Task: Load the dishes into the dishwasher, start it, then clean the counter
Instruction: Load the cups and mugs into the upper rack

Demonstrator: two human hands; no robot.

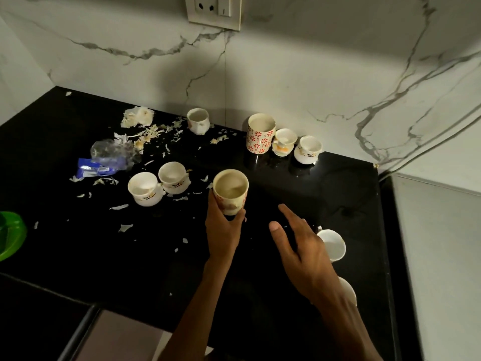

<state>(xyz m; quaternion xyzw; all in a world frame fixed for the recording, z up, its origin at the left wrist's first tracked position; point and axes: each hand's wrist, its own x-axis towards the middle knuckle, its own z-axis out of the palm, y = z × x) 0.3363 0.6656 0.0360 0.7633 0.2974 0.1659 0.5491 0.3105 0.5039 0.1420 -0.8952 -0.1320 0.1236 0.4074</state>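
My left hand (223, 231) grips a tall cream mug (230, 191) just above the black counter (78, 256), near its middle. To its right my right hand (302, 246) hovers with straight, spread fingers and holds nothing. Two white cups (334, 246) (347, 290) lie partly hidden behind that hand and forearm. Left of the held mug stand two white cups (144, 188) (173, 177). By the back wall are a red-flowered mug (260, 136), two small cups (284, 142) (307, 149) and one cup (198, 120) farther left.
Vegetable peelings (145, 126) and scraps litter the left half of the counter, beside a crumpled plastic wrapper (104, 162). A green plastic item (11, 234) sits at the left edge. A marble wall with a socket (213, 11) stands behind; a white surface (442, 256) borders the right.
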